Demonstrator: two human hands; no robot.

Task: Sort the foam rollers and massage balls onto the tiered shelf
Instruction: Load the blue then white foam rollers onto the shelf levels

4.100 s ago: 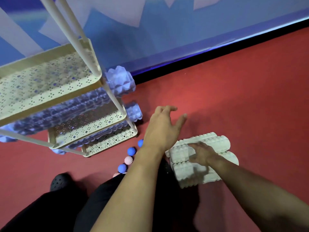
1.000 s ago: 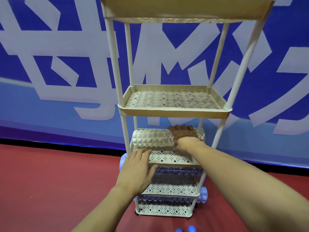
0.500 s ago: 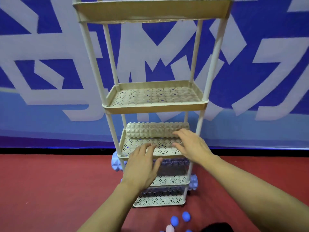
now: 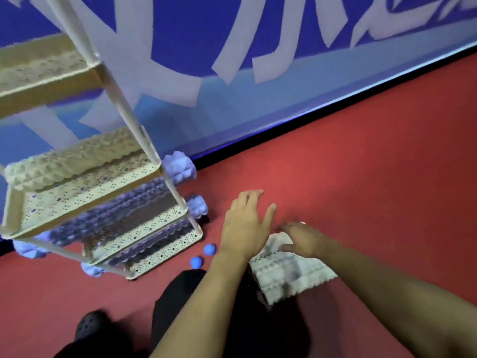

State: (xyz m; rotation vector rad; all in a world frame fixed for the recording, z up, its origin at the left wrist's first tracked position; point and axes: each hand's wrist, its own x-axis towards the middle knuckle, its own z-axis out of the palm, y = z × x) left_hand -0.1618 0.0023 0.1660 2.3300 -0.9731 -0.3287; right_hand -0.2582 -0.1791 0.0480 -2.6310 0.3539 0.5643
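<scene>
The cream tiered shelf (image 4: 85, 200) stands at the left. A white foam roller (image 4: 69, 161) lies along the back of its middle tier. Purple rollers (image 4: 180, 167) fill the two lower tiers, their ends sticking out. On the red floor lie white foam rollers (image 4: 289, 275) at lower centre. My right hand (image 4: 302, 239) reaches down onto their near end, fingers spread and blurred. My left hand (image 4: 245, 226) hovers flat and empty just left of them. Two blue massage balls (image 4: 204, 255) lie by the shelf's foot.
A blue and white wall banner (image 4: 258, 73) runs behind the shelf, meeting the red floor (image 4: 361, 164) at a black strip. My dark trouser leg (image 4: 185, 293) and a black shoe (image 4: 90, 326) are at the bottom.
My view has swung down from the shelf to the floor. Both hands left the white roller on the middle tier and moved down to the white rollers on the floor.
</scene>
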